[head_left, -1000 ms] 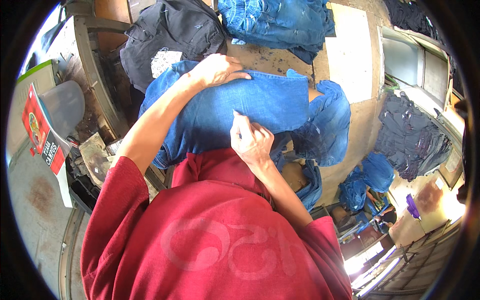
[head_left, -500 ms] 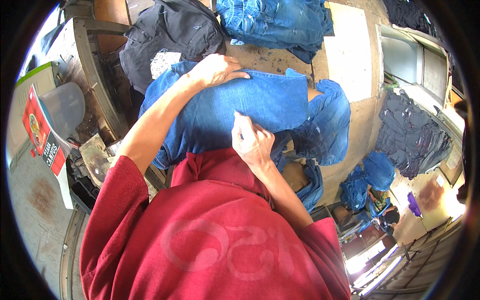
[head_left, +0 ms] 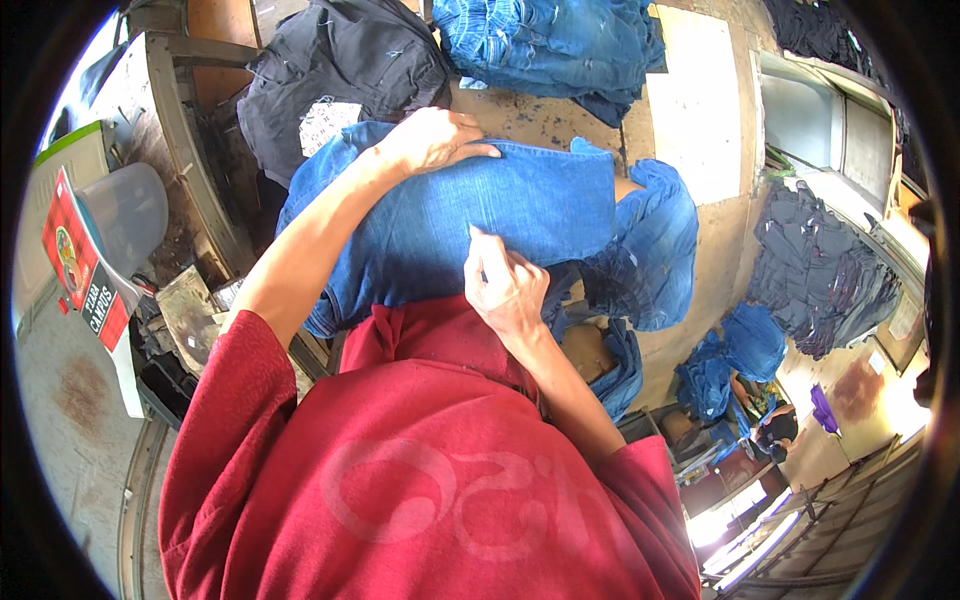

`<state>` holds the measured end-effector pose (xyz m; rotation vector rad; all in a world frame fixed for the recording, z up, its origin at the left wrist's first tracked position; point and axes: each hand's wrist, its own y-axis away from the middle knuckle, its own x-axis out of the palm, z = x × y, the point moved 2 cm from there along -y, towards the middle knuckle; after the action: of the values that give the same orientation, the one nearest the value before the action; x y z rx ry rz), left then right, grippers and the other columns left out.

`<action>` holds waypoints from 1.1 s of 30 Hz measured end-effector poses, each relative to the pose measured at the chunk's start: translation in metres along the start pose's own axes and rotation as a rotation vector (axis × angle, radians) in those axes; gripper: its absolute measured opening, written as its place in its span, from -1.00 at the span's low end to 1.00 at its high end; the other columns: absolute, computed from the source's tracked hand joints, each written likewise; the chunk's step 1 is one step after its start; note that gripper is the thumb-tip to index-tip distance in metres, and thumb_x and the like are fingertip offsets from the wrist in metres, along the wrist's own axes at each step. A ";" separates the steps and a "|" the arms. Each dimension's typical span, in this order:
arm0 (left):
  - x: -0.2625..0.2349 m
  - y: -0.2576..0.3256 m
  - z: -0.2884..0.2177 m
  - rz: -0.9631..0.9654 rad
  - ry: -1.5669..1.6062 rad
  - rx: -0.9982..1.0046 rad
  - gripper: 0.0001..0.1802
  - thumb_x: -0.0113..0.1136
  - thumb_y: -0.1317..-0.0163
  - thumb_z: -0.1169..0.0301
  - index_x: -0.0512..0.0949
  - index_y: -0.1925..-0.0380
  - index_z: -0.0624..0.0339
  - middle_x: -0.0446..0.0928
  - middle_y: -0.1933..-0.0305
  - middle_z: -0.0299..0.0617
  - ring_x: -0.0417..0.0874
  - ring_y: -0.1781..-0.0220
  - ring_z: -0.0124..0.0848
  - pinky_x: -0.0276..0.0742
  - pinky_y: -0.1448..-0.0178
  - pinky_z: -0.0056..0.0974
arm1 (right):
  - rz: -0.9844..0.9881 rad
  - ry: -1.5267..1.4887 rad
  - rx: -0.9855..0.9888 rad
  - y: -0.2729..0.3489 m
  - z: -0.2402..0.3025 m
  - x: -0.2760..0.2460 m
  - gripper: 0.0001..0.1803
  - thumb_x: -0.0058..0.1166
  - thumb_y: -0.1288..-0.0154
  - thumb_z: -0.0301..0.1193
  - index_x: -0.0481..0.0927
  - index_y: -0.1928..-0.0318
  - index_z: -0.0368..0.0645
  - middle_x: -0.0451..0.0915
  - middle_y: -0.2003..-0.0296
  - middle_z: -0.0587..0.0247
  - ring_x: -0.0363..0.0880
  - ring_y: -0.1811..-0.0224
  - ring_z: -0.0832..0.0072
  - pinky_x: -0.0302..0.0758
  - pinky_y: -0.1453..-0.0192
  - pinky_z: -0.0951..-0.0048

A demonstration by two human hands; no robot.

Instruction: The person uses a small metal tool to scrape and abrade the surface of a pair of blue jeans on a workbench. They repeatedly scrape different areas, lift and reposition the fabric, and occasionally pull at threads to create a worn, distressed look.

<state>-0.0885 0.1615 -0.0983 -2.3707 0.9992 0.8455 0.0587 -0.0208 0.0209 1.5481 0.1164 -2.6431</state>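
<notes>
A blue denim garment [head_left: 400, 235], seemingly a pair of jeans, lies spread in front of me, with one leg panel flat. My left hand [head_left: 436, 140] is closed over its far edge, thumb on the cloth and fingers curled past the edge. Resting on the middle of the panel, my right hand [head_left: 508, 292] is closed, thumb and forefinger pinched together. What sits in that pinch, if anything, is too small to make out. More bunched denim [head_left: 655, 250] of darker and lighter blue extends to the right of the panel.
Beyond the work lie a pile of black garments [head_left: 340, 75] and a stack of blue jeans [head_left: 550, 45]. Dark garments [head_left: 820, 265] are heaped at right. A red-checked bag [head_left: 90, 270] stands at left. Farther off at lower right, another person [head_left: 775, 432] is beside blue denim [head_left: 750, 345].
My hands and the denim hold nearly the same place. At the lower right, the other person has shifted slightly. The whole view has drifted a little.
</notes>
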 end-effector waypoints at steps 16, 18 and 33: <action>-0.031 0.000 -0.018 -0.023 0.001 -0.085 -0.64 0.38 -0.46 0.06 0.74 0.17 0.17 0.67 0.23 -0.07 0.75 0.21 0.03 0.70 0.04 0.02 | 0.136 -0.133 0.195 0.026 -0.013 -0.038 -0.73 0.23 -0.55 -0.44 0.63 -0.19 -0.11 0.76 0.46 0.17 0.78 0.50 0.25 0.63 0.41 0.19; -0.049 0.011 -0.036 -0.134 -0.149 -0.128 -0.69 0.42 -0.41 0.14 0.73 0.06 0.13 0.69 0.13 -0.09 0.74 0.07 -0.01 0.68 -0.07 0.00 | -0.040 -0.179 0.131 0.012 -0.034 -0.048 -0.72 0.17 -0.57 -0.48 0.60 -0.21 -0.17 0.81 0.26 0.09 0.82 0.32 0.15 0.68 0.23 0.15; -0.004 0.099 -0.159 -0.030 -0.306 -0.199 -0.49 0.34 -0.43 0.10 0.66 -0.38 -0.25 0.47 -0.51 -0.11 0.42 -0.60 -0.09 0.23 -0.73 0.14 | -0.077 0.184 -0.427 -0.039 -0.126 -0.031 -0.84 0.44 -0.34 -0.28 0.67 0.22 0.09 0.70 0.35 0.48 0.65 0.33 0.40 0.47 0.23 0.22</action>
<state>-0.1066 0.0061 0.0042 -2.3114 0.7842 1.3018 0.1787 0.0324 -0.0119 1.6480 0.7122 -2.3108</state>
